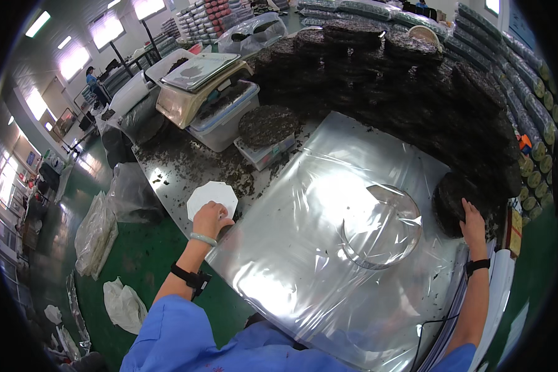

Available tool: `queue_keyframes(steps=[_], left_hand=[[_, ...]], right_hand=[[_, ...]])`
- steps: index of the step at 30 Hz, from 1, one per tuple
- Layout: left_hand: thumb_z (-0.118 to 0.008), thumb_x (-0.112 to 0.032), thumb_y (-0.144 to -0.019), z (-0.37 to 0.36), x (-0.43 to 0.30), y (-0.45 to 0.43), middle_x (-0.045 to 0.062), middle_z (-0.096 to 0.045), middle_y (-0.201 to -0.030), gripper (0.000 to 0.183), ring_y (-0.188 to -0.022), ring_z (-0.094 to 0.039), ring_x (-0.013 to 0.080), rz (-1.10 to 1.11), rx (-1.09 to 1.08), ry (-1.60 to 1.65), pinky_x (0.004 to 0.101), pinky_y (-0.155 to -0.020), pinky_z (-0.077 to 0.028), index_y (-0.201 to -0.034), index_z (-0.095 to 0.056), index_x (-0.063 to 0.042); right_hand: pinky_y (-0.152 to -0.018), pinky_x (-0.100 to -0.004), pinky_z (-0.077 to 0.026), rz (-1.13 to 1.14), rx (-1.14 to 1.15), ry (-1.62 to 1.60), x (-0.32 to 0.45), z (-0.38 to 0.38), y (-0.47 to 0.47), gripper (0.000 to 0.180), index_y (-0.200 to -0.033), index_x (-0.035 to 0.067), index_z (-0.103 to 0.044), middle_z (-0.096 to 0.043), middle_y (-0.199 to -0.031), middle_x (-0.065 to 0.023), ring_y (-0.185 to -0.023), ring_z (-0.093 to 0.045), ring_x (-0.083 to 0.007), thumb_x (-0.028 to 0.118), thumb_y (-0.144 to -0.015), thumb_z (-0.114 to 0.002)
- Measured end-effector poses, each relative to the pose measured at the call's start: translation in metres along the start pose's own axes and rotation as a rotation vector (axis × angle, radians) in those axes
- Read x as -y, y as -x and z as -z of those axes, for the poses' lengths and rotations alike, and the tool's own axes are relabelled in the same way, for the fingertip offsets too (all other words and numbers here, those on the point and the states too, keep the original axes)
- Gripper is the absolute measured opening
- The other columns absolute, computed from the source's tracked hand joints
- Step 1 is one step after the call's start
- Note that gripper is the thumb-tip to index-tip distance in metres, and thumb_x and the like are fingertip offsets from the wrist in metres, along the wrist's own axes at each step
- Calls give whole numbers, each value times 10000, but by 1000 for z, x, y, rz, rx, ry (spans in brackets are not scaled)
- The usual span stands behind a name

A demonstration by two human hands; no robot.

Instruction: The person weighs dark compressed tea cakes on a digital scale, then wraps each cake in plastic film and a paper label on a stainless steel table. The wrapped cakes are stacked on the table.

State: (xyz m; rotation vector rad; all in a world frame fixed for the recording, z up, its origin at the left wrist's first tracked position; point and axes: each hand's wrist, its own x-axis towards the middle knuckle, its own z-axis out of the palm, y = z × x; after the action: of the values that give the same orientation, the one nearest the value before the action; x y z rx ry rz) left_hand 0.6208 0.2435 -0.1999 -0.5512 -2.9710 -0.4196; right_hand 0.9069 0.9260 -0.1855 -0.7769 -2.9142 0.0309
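Note:
My left hand [210,220] rests on a white octagonal plate [212,194] at the table's left edge; whether it grips the plate I cannot tell. At the right, my right hand [473,223] touches the side of a dark round cake of dried, seaweed-like material [448,204], and its grip is unclear. Between my hands clear plastic film [279,218] covers much of the table. A transparent round ring [416,232] lies on the film, left of the dark cake.
Stacked dark cakes [381,88] fill the table's far side. Another cake [269,125] sits on a small plastic box [265,156]. Beside it stand a lidded tub [223,125] and a scale [200,72]. Plastic bags [95,237] lie on the green floor. A person [94,83] stands far left.

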Motion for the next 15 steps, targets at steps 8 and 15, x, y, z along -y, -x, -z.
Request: queue_keyframes(steps=[8,15], left_hand=[[-680,-203,-841,-4,15,-13,149,-693,-889,156,-864,-662,347,19,-30,154,440,-777,-528,-893,-753,-75],[-604,-131,-942,45,1,-55,176,-733,-861,176,-728,-713,332,-159,-504,133,402,-673,-552,-1005,-758,-71]], right_hand=[[-1108,-451,-399,63,-564,142,-1,19,5,542,-1394,29,-457,-556,-1363,-202,-1269,-515,-408,-56,-879,-601],[-1032,-404,-423,-243,-896,-510,64,91,46,505,-1347,-27,-453,-574,-1281,-245,-1191,-570,-368,212,-960,-673]])
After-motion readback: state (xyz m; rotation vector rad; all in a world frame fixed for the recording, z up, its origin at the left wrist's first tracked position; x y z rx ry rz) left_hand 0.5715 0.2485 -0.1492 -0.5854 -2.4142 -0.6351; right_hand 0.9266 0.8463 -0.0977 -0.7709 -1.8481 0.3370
